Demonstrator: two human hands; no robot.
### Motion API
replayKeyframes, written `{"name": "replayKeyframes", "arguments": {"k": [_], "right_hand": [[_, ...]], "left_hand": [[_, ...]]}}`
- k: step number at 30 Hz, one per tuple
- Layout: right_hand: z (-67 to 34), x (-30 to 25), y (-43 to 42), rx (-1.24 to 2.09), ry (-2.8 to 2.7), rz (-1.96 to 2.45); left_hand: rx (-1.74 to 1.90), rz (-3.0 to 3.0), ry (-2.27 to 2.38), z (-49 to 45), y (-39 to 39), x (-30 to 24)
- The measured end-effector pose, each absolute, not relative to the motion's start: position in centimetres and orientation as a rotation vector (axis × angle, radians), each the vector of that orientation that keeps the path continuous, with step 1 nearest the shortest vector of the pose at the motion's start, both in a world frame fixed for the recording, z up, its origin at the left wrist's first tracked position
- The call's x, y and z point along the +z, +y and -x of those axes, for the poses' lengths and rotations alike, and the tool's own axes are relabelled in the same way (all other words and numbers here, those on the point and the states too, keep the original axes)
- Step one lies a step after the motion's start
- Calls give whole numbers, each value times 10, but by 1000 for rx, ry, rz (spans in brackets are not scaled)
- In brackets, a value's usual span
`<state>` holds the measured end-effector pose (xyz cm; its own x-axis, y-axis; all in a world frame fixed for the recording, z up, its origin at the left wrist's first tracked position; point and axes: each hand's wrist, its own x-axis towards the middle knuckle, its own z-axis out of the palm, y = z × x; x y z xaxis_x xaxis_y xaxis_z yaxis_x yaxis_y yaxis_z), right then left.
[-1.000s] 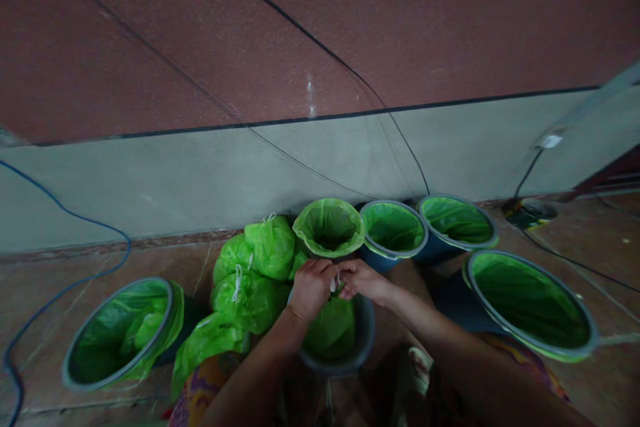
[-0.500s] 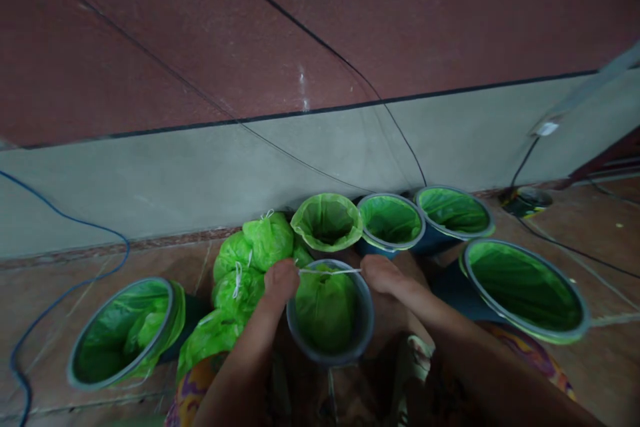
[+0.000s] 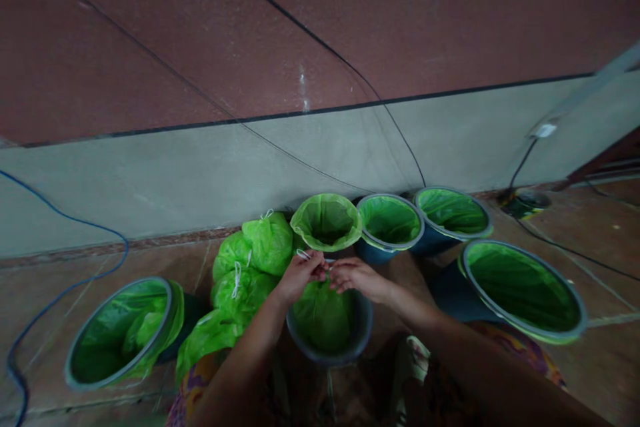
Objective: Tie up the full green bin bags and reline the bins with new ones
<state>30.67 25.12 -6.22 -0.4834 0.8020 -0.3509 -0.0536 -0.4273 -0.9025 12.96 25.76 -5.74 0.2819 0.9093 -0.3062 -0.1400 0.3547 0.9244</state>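
Between my feet stands a bin (image 3: 367, 327) with a green bag (image 3: 323, 317) inside, gathered at its neck. My left hand (image 3: 304, 272) is closed on a white drawstring (image 3: 303, 254), a loop of which sticks up past the fingers. Close beside it, over the bag's neck, my right hand (image 3: 357, 277) pinches at the same string; its fingertips nearly meet the left ones. The exact hold of the right fingers is small and partly hidden.
Tied green bags (image 3: 267, 240) are piled on the left. A lined bin (image 3: 120, 333) tilts at far left. More lined bins stand ahead and right, among them a large one (image 3: 525, 290). A blue cable (image 3: 75, 283) crosses the floor; a small can (image 3: 527, 202) sits by the wall.
Both hands have come together over the bag's neck. Before, they were apart, pulling the white drawstring straight between them.
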Motion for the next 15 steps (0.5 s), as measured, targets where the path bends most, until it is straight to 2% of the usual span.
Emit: {"name": "replayKeyframes", "arguments": {"k": [3, 11, 15], "right_hand": [[-302, -63, 247, 2046, -1168, 1029], [-303, -62, 254, 1878, -1153, 1141], [-302, -65, 255, 1875, -1082, 1135]], "left_hand": [[846, -1008, 1008, -133, 260, -58], [806, -924, 1320, -134, 256, -85], [687, -1136, 1248, -140, 251, -97]]}}
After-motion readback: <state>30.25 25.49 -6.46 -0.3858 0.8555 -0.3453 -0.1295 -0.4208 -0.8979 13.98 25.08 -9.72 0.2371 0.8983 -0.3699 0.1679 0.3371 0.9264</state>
